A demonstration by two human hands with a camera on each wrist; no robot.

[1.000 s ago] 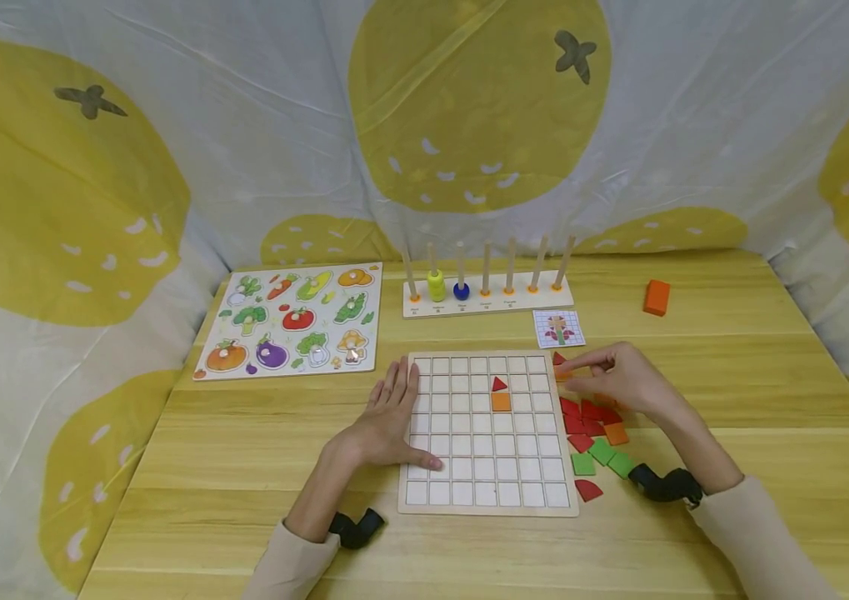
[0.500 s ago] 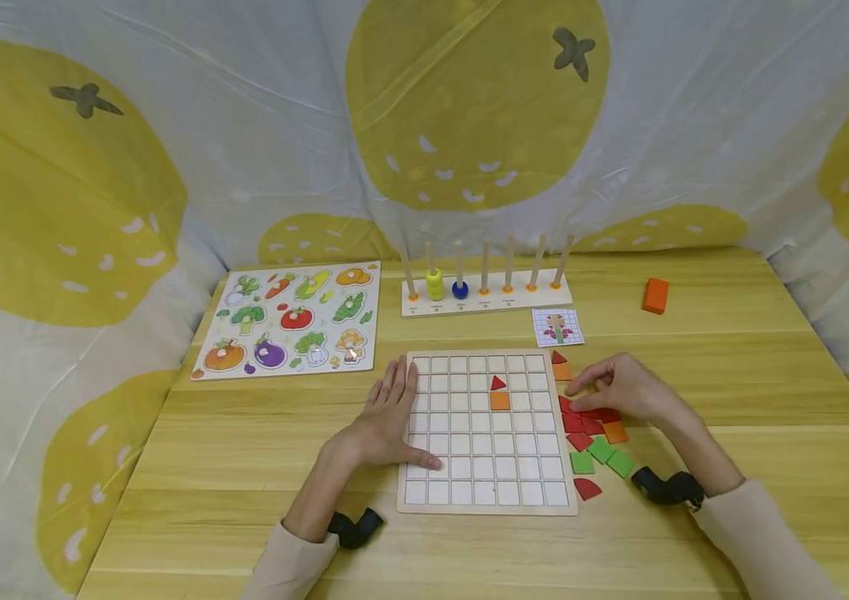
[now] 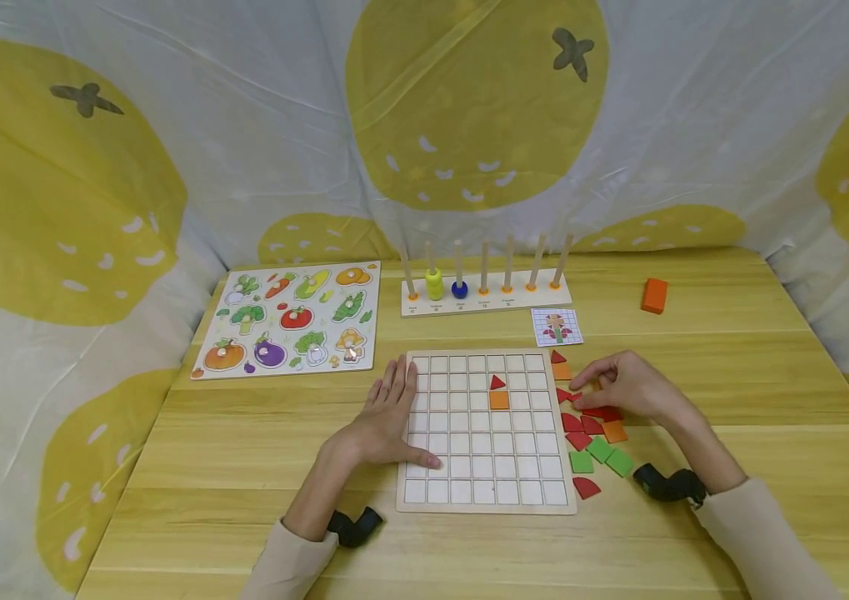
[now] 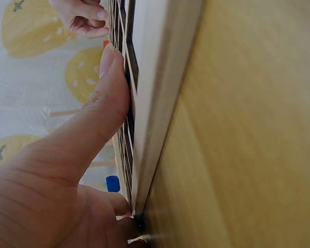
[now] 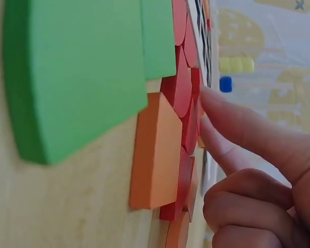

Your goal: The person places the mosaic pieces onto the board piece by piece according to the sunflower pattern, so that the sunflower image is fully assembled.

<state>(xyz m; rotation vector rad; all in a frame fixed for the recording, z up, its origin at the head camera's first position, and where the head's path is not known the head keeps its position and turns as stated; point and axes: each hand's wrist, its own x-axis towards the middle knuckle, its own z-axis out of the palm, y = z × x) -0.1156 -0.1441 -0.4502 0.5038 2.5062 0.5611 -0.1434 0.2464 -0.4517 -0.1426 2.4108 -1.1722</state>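
My left hand (image 3: 388,421) lies spread over the left side of the white grid board (image 3: 461,510), its thumb (image 4: 112,88) pressing on the grid and its other fingers along the board's edge. On the grid sit a red triangle tile (image 3: 497,382) and, just below it, an orange square tile (image 3: 499,401). To the right of the board, my right hand (image 3: 630,386) pinches a red tile (image 3: 576,398) among the loose pieces, thumb and index fingertips at its sides. Its remaining fingers are curled in. Another red triangle tile (image 3: 562,395) lies left of the fingertips.
Green square tiles (image 3: 581,462), red quarter-round tiles (image 3: 586,487) and orange tiles (image 3: 615,431) lie along the board's right side. Behind are a pattern card (image 3: 557,327), a peg stand (image 3: 412,309) and a vegetable puzzle (image 3: 289,340). An orange block (image 3: 654,295) sits at the back right.
My right hand has drawn back from the upper orange tile and come down to the red pieces, where red tiles have shifted apart. The left hand stays on the board.
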